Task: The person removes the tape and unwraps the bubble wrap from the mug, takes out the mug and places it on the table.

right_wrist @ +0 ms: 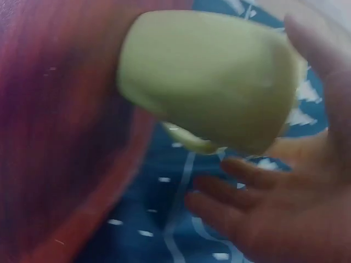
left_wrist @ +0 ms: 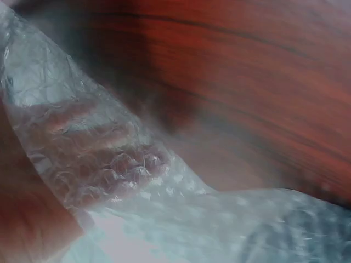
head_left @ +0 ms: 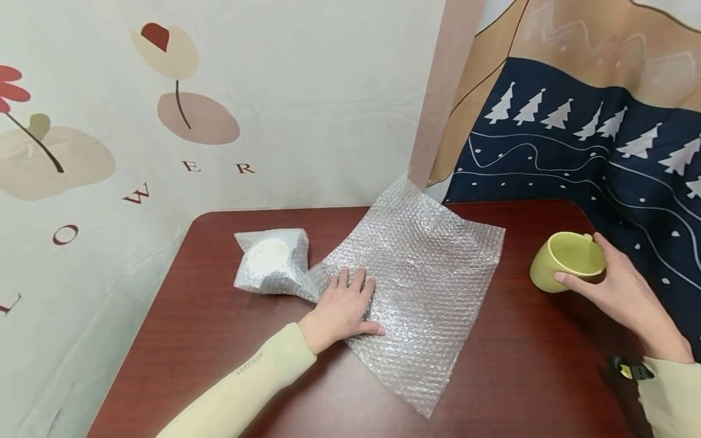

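Observation:
In the head view my left hand [head_left: 345,307] lies with spread fingers on the left corner of a sheet of clear bubble wrap [head_left: 421,280]. Skin tones show through the wrap [left_wrist: 109,148] in the blurred left wrist view. My right hand [head_left: 630,292] grips a yellow-green mug [head_left: 547,267] at the table's right side, its thumb by the near rim and index finger near the handle. In the right wrist view, the mug [right_wrist: 203,71] hangs tilted between thumb and fingers. Left of the sheet sits a bubble-wrapped bundle [head_left: 287,258] with a round white face.
The dark red wooden table [head_left: 191,340] carries everything. A pale cloth with flower prints [head_left: 306,91] hangs behind it, and a navy cloth with white trees [head_left: 547,158] hangs at the right edge. The sheet's far corner reaches past the table's back edge.

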The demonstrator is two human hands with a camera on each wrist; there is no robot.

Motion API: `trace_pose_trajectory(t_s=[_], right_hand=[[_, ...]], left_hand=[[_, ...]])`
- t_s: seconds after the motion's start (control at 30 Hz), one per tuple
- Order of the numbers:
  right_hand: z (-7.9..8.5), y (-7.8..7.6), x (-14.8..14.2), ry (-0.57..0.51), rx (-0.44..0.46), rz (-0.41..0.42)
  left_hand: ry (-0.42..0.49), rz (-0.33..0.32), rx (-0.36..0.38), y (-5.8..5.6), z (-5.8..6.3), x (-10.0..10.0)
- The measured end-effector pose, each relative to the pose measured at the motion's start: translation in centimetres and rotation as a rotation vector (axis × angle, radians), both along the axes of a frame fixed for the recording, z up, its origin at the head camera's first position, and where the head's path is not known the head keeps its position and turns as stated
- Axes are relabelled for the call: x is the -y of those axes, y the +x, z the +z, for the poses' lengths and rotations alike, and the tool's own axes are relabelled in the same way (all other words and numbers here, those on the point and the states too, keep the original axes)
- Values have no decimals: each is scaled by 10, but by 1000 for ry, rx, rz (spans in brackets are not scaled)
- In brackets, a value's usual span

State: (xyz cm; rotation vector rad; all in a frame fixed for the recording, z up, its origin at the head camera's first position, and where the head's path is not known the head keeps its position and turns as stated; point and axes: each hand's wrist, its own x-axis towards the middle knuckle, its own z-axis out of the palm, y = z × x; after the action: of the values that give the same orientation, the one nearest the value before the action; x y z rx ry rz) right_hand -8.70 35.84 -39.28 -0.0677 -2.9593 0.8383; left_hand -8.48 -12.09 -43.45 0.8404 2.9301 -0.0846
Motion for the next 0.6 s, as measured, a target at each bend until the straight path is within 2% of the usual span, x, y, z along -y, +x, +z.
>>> trace_pose_trajectory(t_s=[0.07, 0.17, 0.23, 0.3, 0.4, 0.5, 0.6], right_hand=[[7, 8, 10, 62, -82, -35], [21, 22, 31, 115, -232, -74], [28, 29, 48, 118, -339, -60], [33, 34, 64, 107, -405, -11], [31, 36, 86, 99, -410, 101], [23, 32, 104, 108, -336, 220], [11, 27, 117, 129, -254, 322]], left_hand=[[-11, -10, -22, 5, 1, -4], [-23, 0, 2, 11, 5, -12], [-25, 11, 39, 14, 8, -18], [-26, 17, 74, 16, 11, -23], [7, 2, 120, 20, 13, -29], [60, -44, 158, 24, 15, -35], [85, -119, 158, 27, 14, -40]])
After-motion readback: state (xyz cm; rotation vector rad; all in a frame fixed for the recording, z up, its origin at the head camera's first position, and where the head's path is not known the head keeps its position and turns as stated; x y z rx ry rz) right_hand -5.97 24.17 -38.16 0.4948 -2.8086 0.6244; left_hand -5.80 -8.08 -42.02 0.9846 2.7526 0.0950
